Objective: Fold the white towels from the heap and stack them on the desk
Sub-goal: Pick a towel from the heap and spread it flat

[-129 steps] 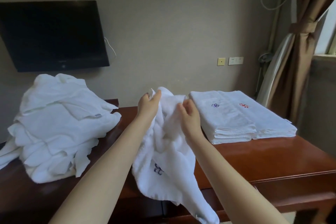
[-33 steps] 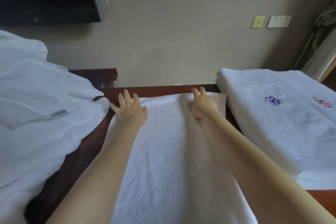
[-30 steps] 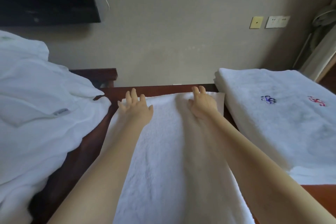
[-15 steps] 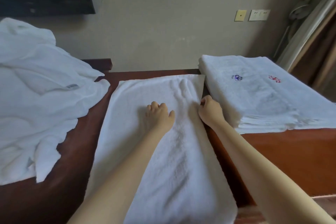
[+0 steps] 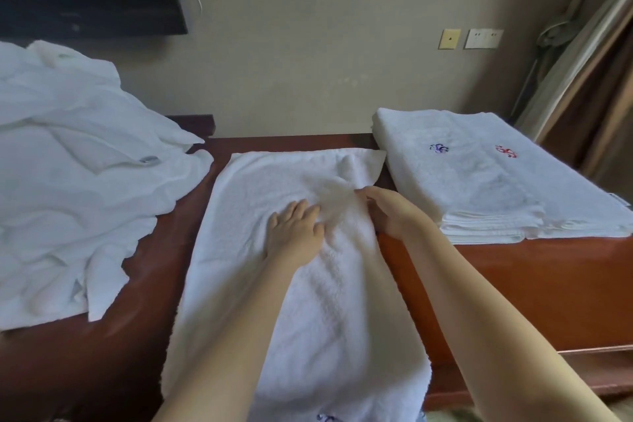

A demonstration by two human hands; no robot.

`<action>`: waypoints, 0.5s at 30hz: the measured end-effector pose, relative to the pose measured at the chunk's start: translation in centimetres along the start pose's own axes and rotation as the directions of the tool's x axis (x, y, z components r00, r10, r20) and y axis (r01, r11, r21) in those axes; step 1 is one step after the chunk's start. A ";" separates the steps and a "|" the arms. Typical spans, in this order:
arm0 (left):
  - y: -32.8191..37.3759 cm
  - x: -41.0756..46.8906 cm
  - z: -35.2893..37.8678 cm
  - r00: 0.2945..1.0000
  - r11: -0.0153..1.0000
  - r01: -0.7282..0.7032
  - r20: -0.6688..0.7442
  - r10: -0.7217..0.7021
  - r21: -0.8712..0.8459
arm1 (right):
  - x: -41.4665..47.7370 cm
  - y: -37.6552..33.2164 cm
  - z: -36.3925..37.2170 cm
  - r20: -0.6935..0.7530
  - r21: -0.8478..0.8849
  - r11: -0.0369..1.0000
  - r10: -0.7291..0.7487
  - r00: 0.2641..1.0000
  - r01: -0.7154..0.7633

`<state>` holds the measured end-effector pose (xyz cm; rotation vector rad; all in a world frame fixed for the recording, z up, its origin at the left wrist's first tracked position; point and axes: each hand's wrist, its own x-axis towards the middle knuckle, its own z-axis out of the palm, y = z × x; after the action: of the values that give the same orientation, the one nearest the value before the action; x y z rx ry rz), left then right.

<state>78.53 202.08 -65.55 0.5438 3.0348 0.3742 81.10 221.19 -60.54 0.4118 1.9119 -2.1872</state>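
White towel (image 5: 329,319) — new ridge between hands (image 5: 295,231)

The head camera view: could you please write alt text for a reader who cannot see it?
A person's left hand presses flat on a white towel spread on a dark wooden desk while the right hand grips its right edge. An unfolded heap lies left, a folded stack right.

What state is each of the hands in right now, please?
Left hand: open, flat on the towel.
Right hand: pinching the towel's right edge.
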 end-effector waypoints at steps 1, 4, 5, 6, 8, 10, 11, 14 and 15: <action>0.0 0.0 0.0 1.000 1.000 -0.002 -0.003 0.002 0.007 | -0.4 0.1 -0.1 0.062 0.031 0.999 0.008 0.998 -0.010; 0.0 -0.1 0.0 1.000 1.000 -0.009 -0.021 0.009 0.017 | -0.8 0.7 -0.3 0.165 0.070 0.997 -0.002 0.986 -0.009; 0.0 -0.1 -0.1 1.000 1.000 -0.012 -0.023 0.013 0.022 | -1.0 0.6 -0.4 0.146 0.097 0.995 -0.005 0.989 -0.010; 0.0 -0.2 -0.1 1.000 1.000 -0.016 -0.022 0.016 0.027 | -1.1 0.6 -0.6 0.106 0.152 0.988 0.002 0.994 -0.018; 0.0 -0.2 -0.1 0.999 0.999 -0.019 -0.025 0.020 0.034 | -1.4 0.4 -1.0 0.052 0.318 0.947 0.036 0.998 -0.051; 0.0 -0.1 -0.1 0.999 0.999 -0.019 -0.038 0.021 0.033 | -1.6 0.3 -1.8 0.048 0.308 0.950 0.036 0.998 -0.049; 0.0 -0.1 0.0 0.999 0.999 -0.021 -0.044 0.022 0.036 | -1.8 0.3 -2.1 0.061 0.215 0.976 0.030 0.998 -0.042; 0.0 -0.1 0.1 0.999 0.998 -0.016 -0.048 0.019 0.057 | -2.8 0.0 -2.4 0.084 -0.001 0.998 0.066 0.994 -0.066; 0.0 -0.1 0.1 0.999 0.998 -0.014 -0.047 0.017 0.061 | -3.1 -0.2 -2.4 0.084 0.004 0.997 0.074 0.994 -0.074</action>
<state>78.64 202.01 -65.64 0.5699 3.0983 0.3013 84.07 223.47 -59.60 0.3798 1.8167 -2.1303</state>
